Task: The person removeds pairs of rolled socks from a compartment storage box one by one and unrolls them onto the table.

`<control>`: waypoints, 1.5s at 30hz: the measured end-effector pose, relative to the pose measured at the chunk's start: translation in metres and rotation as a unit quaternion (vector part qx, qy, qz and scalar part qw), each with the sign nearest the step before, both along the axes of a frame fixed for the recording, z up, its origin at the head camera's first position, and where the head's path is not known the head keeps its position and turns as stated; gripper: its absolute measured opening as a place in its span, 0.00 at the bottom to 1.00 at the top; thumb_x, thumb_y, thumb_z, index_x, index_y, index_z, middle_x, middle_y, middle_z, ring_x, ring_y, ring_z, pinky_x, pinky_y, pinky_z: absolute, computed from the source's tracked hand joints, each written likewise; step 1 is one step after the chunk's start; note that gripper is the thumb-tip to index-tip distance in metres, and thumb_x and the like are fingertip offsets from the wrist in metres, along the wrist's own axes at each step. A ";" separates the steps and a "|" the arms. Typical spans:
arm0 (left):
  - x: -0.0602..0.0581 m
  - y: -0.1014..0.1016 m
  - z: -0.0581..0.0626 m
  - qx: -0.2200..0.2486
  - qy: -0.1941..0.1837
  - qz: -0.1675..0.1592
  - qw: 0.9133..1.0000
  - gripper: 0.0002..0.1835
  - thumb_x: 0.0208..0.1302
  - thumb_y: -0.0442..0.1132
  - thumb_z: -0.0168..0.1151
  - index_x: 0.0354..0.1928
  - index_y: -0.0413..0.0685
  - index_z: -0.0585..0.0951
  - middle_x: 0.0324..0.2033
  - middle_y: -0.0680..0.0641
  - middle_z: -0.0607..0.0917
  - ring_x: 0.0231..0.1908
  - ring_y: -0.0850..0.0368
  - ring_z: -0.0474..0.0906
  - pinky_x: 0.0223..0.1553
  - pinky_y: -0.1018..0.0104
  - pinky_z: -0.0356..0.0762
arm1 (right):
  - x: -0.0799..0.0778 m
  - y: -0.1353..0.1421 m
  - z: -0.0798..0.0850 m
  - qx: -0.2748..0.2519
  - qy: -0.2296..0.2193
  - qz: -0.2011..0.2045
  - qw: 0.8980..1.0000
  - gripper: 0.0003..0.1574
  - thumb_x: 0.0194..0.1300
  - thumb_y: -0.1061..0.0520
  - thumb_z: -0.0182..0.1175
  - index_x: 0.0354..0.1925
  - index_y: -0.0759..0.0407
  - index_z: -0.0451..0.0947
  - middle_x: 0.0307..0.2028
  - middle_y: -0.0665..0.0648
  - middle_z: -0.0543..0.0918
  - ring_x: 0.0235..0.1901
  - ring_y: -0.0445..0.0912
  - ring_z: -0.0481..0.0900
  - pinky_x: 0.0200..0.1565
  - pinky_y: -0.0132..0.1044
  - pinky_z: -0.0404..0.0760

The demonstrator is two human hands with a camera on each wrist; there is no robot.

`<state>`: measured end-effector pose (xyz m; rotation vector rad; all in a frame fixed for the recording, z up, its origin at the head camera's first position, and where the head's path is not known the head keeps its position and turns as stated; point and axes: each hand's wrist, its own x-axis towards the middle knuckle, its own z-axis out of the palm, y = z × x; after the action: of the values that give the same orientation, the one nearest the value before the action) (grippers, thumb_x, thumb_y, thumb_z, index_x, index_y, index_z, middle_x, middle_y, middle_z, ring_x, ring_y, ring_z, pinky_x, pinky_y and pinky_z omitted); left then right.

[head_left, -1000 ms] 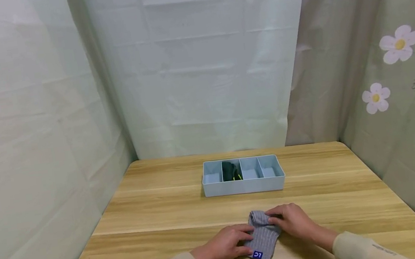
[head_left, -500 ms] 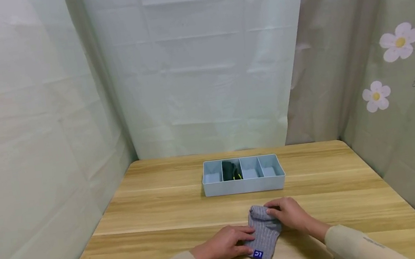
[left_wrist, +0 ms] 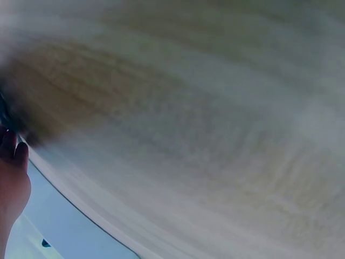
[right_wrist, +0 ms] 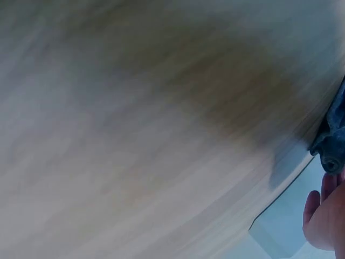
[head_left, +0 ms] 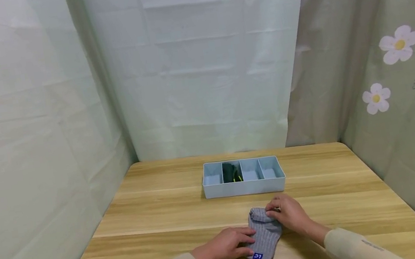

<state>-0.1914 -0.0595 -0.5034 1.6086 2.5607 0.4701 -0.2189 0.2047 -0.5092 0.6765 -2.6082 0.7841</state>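
A grey sock (head_left: 267,237) with pale stripes and a blue label marked LC lies flat on the wooden table in the head view. Its far end is folded over into a small roll. My left hand (head_left: 225,245) rests on the sock's left edge, fingers fairly straight, thumb near the label. At the far right corner my right hand (head_left: 289,214) pinches the folded end with curled fingers. The left wrist view catches only part of the left hand (left_wrist: 13,181) at its edge. In the right wrist view, the right hand (right_wrist: 326,216) meets the dark-looking rolled sock (right_wrist: 333,145).
Beyond the hands stands a light blue box (head_left: 244,188) with several compartments in a row. A dark green bundle with yellow marks (head_left: 231,173) sits in its second compartment from the left. Pale curtains (head_left: 199,68) surround the table (head_left: 156,216) at the back and sides.
My right hand has shifted slightly away from me along the sock's folded end, and its fingers have curled more. The left hand has stayed in place on the sock.
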 end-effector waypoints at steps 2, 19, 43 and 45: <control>0.000 0.000 0.000 0.000 -0.006 -0.001 1.000 0.20 0.71 0.48 0.60 0.58 0.43 0.82 0.64 0.47 0.76 0.64 0.58 0.71 0.63 0.67 0.67 | 0.001 0.001 0.001 0.017 0.021 0.013 1.000 0.05 0.54 0.60 0.74 0.32 0.51 0.88 0.30 0.41 0.78 0.33 0.40 0.76 0.35 0.38 0.77; -0.046 -0.005 -0.078 0.031 -0.052 -0.007 0.998 0.28 0.72 0.64 0.48 0.65 0.59 0.77 0.69 0.58 0.69 0.67 0.62 0.65 0.64 0.61 0.67 | -0.005 0.005 0.003 0.045 -0.061 0.035 0.996 0.12 0.64 0.55 0.68 0.43 0.60 0.88 0.36 0.47 0.82 0.38 0.44 0.80 0.43 0.44 0.80; -0.011 -0.006 -0.018 0.041 -0.058 -0.002 0.997 0.22 0.72 0.52 0.58 0.60 0.47 0.82 0.65 0.50 0.75 0.65 0.59 0.70 0.63 0.63 0.68 | -0.019 -0.012 0.005 0.034 -0.095 -0.084 0.991 0.07 0.56 0.56 0.73 0.33 0.51 0.84 0.33 0.48 0.81 0.36 0.46 0.79 0.42 0.48 0.78; -0.021 -0.006 -0.036 0.046 -0.058 -0.010 0.997 0.23 0.72 0.54 0.57 0.61 0.50 0.81 0.67 0.52 0.74 0.66 0.60 0.68 0.64 0.63 0.68 | -0.018 -0.011 0.005 0.037 -0.076 -0.078 0.993 0.07 0.55 0.56 0.74 0.32 0.49 0.85 0.31 0.46 0.79 0.35 0.45 0.78 0.41 0.46 0.77</control>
<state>-0.2127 -0.0653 -0.5395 1.5833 2.4696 0.6682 -0.2367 0.1941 -0.5047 0.4400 -2.7997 0.7205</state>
